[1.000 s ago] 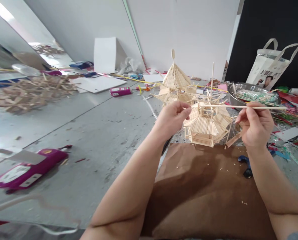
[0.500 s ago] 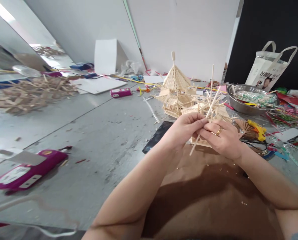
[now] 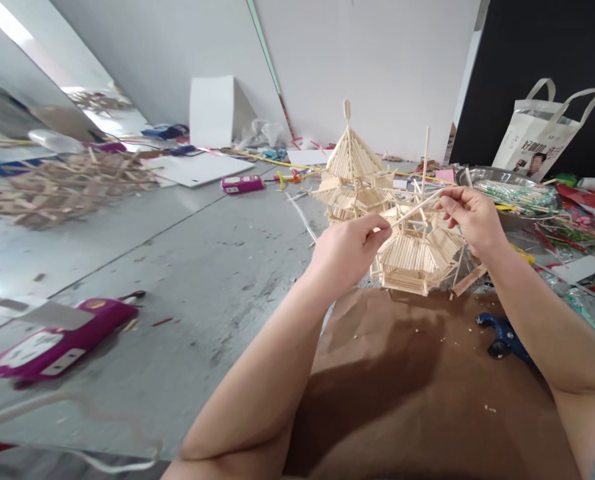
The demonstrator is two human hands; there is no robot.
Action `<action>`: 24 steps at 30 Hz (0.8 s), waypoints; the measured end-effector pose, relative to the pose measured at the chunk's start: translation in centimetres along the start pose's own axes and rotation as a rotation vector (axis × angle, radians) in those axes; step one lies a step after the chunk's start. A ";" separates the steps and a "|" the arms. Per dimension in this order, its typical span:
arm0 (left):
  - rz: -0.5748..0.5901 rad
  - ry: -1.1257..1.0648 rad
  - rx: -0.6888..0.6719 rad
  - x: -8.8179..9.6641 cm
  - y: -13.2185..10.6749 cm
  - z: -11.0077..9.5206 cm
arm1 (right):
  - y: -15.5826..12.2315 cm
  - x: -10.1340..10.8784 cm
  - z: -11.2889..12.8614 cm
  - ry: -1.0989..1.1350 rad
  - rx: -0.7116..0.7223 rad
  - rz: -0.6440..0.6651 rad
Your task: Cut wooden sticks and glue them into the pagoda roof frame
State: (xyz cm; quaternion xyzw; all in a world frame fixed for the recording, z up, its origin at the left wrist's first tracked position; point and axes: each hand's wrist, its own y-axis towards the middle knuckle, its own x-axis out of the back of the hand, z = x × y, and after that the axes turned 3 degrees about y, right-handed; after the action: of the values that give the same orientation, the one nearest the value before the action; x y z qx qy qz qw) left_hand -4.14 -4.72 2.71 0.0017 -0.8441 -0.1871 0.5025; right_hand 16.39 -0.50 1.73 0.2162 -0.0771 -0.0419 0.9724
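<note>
A thin wooden stick (image 3: 413, 212) stretches between my hands, tilted up toward the right. My left hand (image 3: 350, 250) pinches its lower end; the fingertips of my right hand (image 3: 470, 217) grip its upper end. Right behind and below the stick stands a small pavilion model (image 3: 414, 257) built of wooden sticks, with a slatted roof and one tall stick (image 3: 426, 157) rising from it. Farther back is a taller stick pavilion (image 3: 354, 160) with a pointed roof and a knob on top. I cannot tell whether the held stick touches the near model.
Brown paper (image 3: 402, 380) covers the near surface, with a blue cutter-like tool (image 3: 507, 337) by my right forearm. A metal bowl (image 3: 532, 213) of packed sticks and a white bag (image 3: 534, 137) stand right. Purple power strips (image 3: 77, 333) and a stick pile (image 3: 72, 190) lie left.
My hands were together on the stick in front of the near model. They have moved apart to its two ends, and the stick now slants lower. The near model and blue tool are uncovered.
</note>
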 end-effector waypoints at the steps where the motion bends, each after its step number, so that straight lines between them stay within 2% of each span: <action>1: -0.009 0.040 0.008 0.0 0.0 0.0 | 0.1 -0.1 0.0 0.025 -0.020 0.005; 5: -0.055 0.173 0.068 0.2 -0.1 0.0 | 0.8 -0.5 -0.4 0.016 -0.049 0.023; 8: -0.106 0.247 0.098 0.7 -0.1 0.4 | 1.7 -0.5 -1.1 -0.087 0.021 -0.002; 11: -0.108 0.329 0.131 0.9 0.0 0.7 | 2.0 -0.6 -1.5 -0.361 0.160 -0.048; 14: -0.055 0.377 0.156 0.9 0.2 0.5 | 1.8 -0.8 -1.5 -0.693 0.270 -0.091; 16: -0.027 0.390 0.168 0.8 0.3 0.2 | 1.8 -0.9 -1.7 -0.807 0.329 -0.105; 20: -0.021 0.392 0.175 0.6 0.2 -0.2 | 2.3 -1.0 -2.6 -0.835 0.419 -0.088; 24: -0.006 0.388 0.163 0.4 0.1 -0.3 | 2.8 -0.9 -3.2 -0.795 0.416 -0.067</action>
State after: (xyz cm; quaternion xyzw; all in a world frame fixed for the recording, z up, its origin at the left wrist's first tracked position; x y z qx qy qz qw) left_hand -4.01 -4.77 3.20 0.0808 -0.7437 -0.1159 0.6534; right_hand 16.14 3.48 -0.02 0.3764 -0.4444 -0.1367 0.8013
